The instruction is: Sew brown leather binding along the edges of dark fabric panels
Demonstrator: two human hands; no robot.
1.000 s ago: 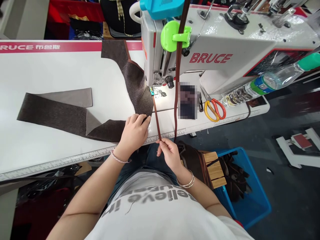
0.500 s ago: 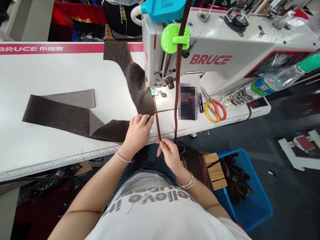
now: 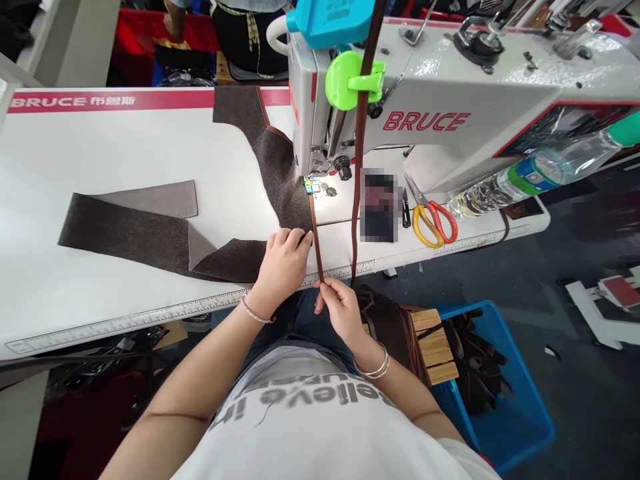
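Observation:
A long dark brown fabric piece [image 3: 275,157] runs over the white sewing table, with one edge under the presser foot [image 3: 309,185] of the sewing machine [image 3: 425,93]. My left hand [image 3: 287,263] has its fingers curled on this fabric just in front of the foot, gripping its edge. Between thumb and finger, my right hand [image 3: 339,303] pinches a narrow reddish-brown binding strip [image 3: 317,243] at the table's front edge. The strip stretches taut from there up to the foot. What lies under my left fingers is hidden.
Right of the needle area lie scissors [image 3: 435,223] and a water bottle [image 3: 530,173]. A second brown strip [image 3: 359,160] hangs past a green clip [image 3: 347,80]. A blue bin [image 3: 520,400] with dark pieces stands at lower right. Across the table is another person's hand [image 3: 173,25].
The whole view has shifted slightly, so things sit a little further right. Both my hands keep their hold. Another person's hand has come into view at the top left.

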